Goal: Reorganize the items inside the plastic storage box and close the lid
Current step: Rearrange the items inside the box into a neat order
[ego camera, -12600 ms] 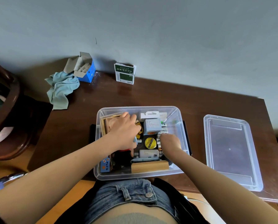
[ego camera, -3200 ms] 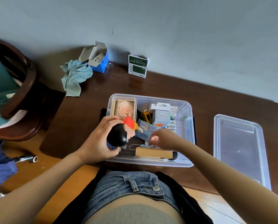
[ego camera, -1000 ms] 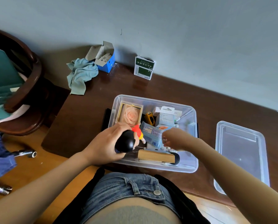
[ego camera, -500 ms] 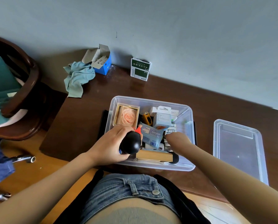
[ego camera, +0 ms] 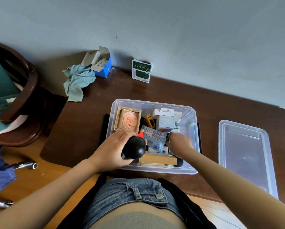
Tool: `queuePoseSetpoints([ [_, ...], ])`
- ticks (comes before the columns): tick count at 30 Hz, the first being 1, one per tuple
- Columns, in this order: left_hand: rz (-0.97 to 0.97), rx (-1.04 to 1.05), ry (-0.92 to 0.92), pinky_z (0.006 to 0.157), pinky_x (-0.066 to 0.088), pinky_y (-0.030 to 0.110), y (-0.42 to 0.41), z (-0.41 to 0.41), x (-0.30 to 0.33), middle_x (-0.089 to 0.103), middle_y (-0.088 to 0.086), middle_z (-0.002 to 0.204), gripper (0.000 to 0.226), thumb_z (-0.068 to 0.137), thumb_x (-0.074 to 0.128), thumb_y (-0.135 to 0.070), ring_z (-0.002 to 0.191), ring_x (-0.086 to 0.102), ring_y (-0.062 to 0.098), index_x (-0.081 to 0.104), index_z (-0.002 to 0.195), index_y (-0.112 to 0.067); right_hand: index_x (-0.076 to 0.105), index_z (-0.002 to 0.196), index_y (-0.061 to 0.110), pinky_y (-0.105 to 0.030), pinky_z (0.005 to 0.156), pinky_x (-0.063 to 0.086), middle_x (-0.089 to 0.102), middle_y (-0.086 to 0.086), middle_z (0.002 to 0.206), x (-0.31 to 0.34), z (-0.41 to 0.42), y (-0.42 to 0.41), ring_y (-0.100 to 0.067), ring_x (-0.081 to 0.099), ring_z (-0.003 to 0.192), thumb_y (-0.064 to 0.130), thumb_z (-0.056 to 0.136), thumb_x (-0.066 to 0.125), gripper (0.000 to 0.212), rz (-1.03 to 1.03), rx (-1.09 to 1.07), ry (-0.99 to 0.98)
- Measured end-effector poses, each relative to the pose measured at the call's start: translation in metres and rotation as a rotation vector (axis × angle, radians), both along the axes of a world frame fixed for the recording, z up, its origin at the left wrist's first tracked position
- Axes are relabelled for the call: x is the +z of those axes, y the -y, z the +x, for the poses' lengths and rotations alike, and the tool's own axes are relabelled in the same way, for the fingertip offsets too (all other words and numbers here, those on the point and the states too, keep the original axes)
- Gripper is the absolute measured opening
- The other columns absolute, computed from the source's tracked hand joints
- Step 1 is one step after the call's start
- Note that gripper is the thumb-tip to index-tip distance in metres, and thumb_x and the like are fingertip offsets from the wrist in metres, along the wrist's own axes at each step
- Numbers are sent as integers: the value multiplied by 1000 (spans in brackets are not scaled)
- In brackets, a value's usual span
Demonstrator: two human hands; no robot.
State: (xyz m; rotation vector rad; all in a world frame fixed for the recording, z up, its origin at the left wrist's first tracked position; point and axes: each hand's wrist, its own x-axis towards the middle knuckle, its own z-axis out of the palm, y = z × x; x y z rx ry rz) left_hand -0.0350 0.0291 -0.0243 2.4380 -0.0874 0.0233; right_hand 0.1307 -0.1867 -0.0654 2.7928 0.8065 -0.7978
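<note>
From the head camera, looking down: the clear plastic storage box (ego camera: 192,146) is sitting open on the dark wooden desk (ego camera: 92,123), right at its near edge, in front of the person's lap. Its lid (ego camera: 245,156) is lying flat on the desk just to the right of the box, apart from it.

The left hand (ego camera: 112,151) is curling round a figurine with a glossy black head (ego camera: 134,149), gripping it over the near left corner of the box, a bit of the toy's red body peeking out on the far side. The right hand (ego camera: 179,142) is reaching down into the middle of the box with the fingers bent in among the small items; whether it is pinching anything there, I cannot tell.

Inside the box, a wooden frame with a peach rose (ego camera: 128,119) is standing in the far left corner. A white carton (ego camera: 165,120) is sitting far centre, a blue printed packet (ego camera: 153,138) is lying between the two hands, and a long wooden block (ego camera: 158,160) is lying along the near wall.

At the far edge of the desk, against the wall, a green-and-white box (ego camera: 141,71) is standing upright, with an open blue carton (ego camera: 102,63) to its left and a crumpled teal cloth (ego camera: 77,81) beside that. A dark wooden chair (ego camera: 22,100) is off to the left.
</note>
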Motion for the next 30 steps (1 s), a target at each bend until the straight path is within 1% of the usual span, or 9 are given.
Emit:
queuePoseSetpoints([
  [5, 32, 6, 25, 100, 38, 24, 2, 0, -1, 52, -6, 125, 66, 67, 72, -40, 117, 46, 10, 48, 125, -20, 60, 90, 15, -27, 58, 42, 65, -4, 92, -4, -2, -8, -20, 56, 75, 21, 92, 50, 12, -62, -93, -32],
  [10, 80, 26, 28, 100, 35, 24, 4, -1, -3, 53, -6, 125, 67, 66, 73, -41, 117, 48, 11, 49, 125, -20, 54, 81, 17, -26, 56, 41, 57, 0, 78, -3, 1, -9, -18, 52, 71, 20, 89, 52, 10, -63, -125, -49],
  [13, 87, 27, 28, 100, 36, 25, 4, -1, -4, 54, -6, 125, 68, 66, 72, -44, 116, 49, 11, 49, 125, -20, 54, 80, 16, -26, 55, 39, 63, -2, 87, -3, 1, -9, -18, 51, 70, 17, 90, 51, 10, -72, -130, -27],
  [15, 98, 29, 29, 99, 36, 25, 4, -1, -4, 54, -7, 124, 68, 66, 71, -46, 115, 49, 11, 48, 125, -21, 51, 78, 16, -26, 53, 38, 62, -2, 85, -5, 1, -10, -19, 51, 69, 17, 91, 51, 13, -49, -176, -25],
  [17, 106, 32, 31, 97, 36, 24, 4, -1, -4, 54, -7, 123, 67, 66, 71, -47, 114, 49, 10, 47, 124, -23, 52, 80, 15, -26, 52, 37, 58, -2, 82, -6, 3, -12, -19, 51, 69, 20, 92, 50, 13, 1, -233, -18],
  [19, 109, 37, 33, 96, 39, 25, 4, -1, -4, 55, -7, 121, 67, 66, 70, -48, 112, 50, 10, 47, 123, -23, 58, 88, 13, -26, 53, 39, 62, -3, 88, -7, 5, -13, -19, 51, 70, 18, 92, 51, 9, 8, -249, -13],
  [22, 102, 38, 19, 95, 43, 29, 4, -1, -6, 55, -7, 121, 67, 67, 72, -48, 112, 52, 12, 49, 124, -22, 61, 95, 13, -22, 45, 34, 62, -1, 88, -9, 5, -14, -17, 51, 68, 17, 90, 55, 9, -20, -245, -4],
  [27, 117, 36, 22, 96, 41, 27, 5, 0, -6, 55, -7, 121, 68, 66, 72, -48, 111, 52, 13, 48, 124, -22, 62, 97, 19, -21, 40, 30, 63, 1, 87, -11, 3, -17, -15, 51, 68, 22, 88, 58, 10, -28, -236, 24],
  [30, 117, 32, 18, 95, 43, 29, 5, 0, -7, 55, -7, 122, 68, 67, 72, -48, 111, 53, 13, 48, 125, -22, 62, 93, 17, -21, 40, 30, 59, 3, 78, -14, 4, -17, -15, 52, 65, 23, 89, 57, 10, -15, -277, 54],
])
